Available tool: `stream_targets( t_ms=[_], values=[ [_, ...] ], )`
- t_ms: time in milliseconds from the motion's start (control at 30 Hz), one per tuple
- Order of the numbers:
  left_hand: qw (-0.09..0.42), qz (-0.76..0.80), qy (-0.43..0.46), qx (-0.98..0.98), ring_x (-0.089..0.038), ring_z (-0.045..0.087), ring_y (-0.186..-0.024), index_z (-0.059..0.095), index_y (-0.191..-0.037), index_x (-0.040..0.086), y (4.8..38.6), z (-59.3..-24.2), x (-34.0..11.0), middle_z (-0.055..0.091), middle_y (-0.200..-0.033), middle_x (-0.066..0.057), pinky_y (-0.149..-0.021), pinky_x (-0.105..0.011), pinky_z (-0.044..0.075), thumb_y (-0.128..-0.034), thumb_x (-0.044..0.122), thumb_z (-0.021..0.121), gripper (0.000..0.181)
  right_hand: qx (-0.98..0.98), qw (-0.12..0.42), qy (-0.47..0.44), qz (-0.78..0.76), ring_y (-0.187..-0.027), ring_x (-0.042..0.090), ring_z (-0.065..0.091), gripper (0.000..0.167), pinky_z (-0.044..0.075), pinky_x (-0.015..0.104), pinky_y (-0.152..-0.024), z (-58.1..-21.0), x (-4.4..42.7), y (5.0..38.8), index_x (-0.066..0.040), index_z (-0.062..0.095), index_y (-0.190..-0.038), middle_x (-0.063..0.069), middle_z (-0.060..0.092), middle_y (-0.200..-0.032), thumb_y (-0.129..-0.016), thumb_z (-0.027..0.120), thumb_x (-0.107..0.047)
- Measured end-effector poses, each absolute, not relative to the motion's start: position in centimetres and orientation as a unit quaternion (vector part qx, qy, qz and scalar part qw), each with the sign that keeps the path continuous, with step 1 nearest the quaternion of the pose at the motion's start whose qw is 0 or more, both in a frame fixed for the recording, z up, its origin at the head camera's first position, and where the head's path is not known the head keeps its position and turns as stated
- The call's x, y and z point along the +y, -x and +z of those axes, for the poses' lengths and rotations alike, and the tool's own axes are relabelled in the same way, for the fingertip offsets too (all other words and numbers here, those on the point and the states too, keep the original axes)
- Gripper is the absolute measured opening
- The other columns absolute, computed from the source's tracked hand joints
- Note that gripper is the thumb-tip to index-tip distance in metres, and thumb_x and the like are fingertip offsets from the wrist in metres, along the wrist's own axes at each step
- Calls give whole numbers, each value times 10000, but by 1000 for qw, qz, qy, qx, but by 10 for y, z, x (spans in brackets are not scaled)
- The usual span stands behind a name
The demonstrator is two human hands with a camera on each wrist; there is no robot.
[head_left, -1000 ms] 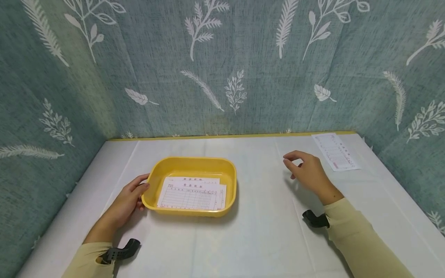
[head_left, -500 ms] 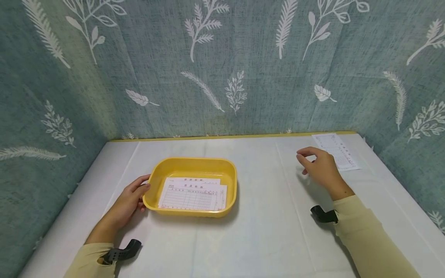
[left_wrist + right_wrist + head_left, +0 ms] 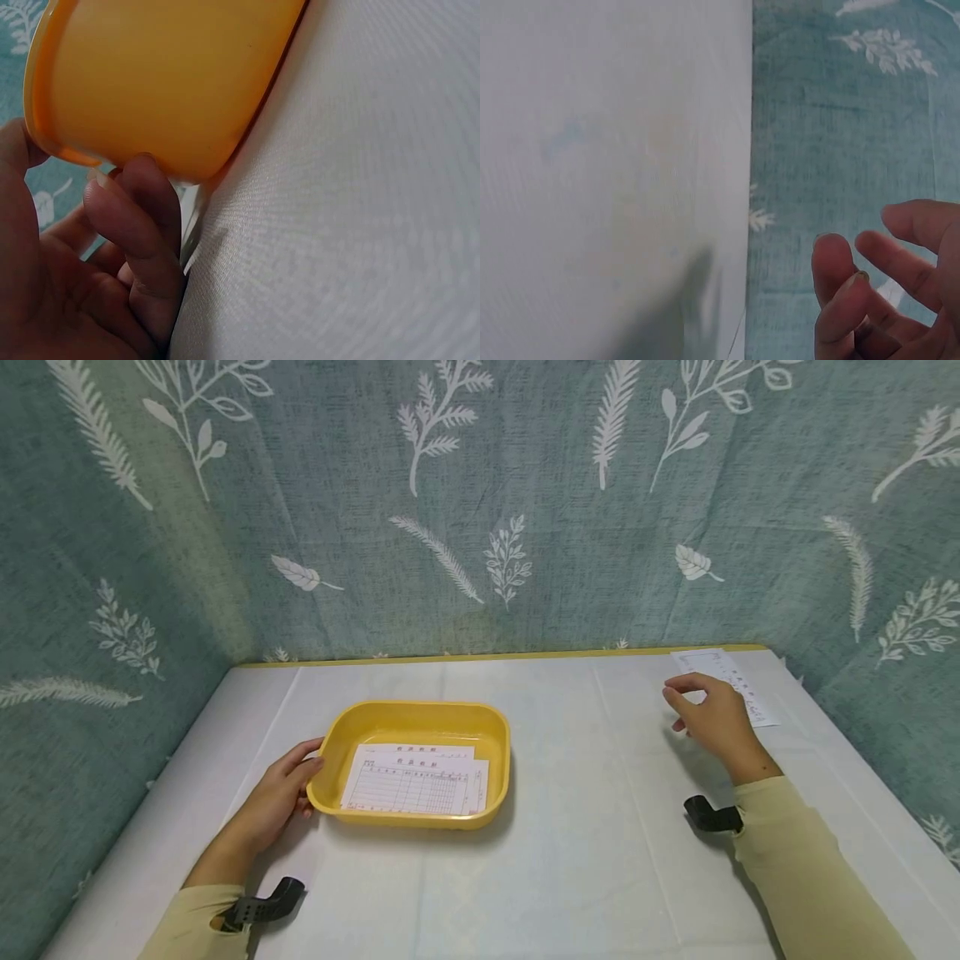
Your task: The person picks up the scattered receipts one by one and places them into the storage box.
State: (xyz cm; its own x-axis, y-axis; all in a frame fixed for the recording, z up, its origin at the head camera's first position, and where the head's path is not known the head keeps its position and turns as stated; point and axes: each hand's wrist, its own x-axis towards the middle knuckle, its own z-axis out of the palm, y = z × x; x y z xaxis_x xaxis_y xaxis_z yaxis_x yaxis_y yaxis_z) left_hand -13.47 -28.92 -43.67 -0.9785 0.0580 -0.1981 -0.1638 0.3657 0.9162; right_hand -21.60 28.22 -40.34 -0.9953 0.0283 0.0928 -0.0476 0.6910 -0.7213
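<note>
A yellow plastic basin stands left of centre in the head view, with several printed receipt slips lying in it. My left hand grips the basin's left end at the rim. From the left wrist, bent fingers show against the basin's wall. My right hand hovers above the table at the right, fingers loosely bent and nothing between them. Behind it a single receipt slip lies on the table, partly hidden by the hand. In the right wrist view the fingers are apart from any paper.
A white cloth covers the table. Teal leaf-patterned fabric hangs along the back and both sides. A yellow strip runs along the table's back edge. Each wrist wears a black camera mount.
My right hand has moved right and slightly back, from beside the lone receipt slip to in front of it, covering part of it. The left hand and basin have stayed put.
</note>
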Motion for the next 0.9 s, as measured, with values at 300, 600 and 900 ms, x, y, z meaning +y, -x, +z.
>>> stream_targets(
  t_ms=[300, 600, 900],
  values=[
    [97, 559, 31, 823, -90, 503, -607, 286, -1547, 93, 135, -436, -289, 586, -905, 29, -539, -224, 491, -1073, 373, 406, 564, -916, 42, 40, 398, -666, 185, 710, 474, 541, 249, -586, -402, 303, 220, -55, 556, -1364, 226, 569, -1322, -1024, 531, -383],
    [97, 561, 32, 821, -90, 501, -601, 291, -1545, 94, 135, -437, -289, 589, -886, 39, -538, -224, 490, -1075, 365, 401, 554, -906, 27, 78, 414, -690, 192, 715, 525, 551, 250, -600, -407, 312, 223, -35, 474, -1447, 265, 520, -1353, -1034, 507, -358],
    [95, 560, 35, 823, -93, 503, -597, 289, -1545, 90, 134, -436, -290, 587, -873, 34, -538, -227, 492, -1075, 361, 401, 554, -902, 16, 102, 420, -712, 201, 716, 542, 548, 237, -606, -409, 316, 226, -36, 448, -1466, 272, 497, -1367, -1039, 492, -366]
  ],
)
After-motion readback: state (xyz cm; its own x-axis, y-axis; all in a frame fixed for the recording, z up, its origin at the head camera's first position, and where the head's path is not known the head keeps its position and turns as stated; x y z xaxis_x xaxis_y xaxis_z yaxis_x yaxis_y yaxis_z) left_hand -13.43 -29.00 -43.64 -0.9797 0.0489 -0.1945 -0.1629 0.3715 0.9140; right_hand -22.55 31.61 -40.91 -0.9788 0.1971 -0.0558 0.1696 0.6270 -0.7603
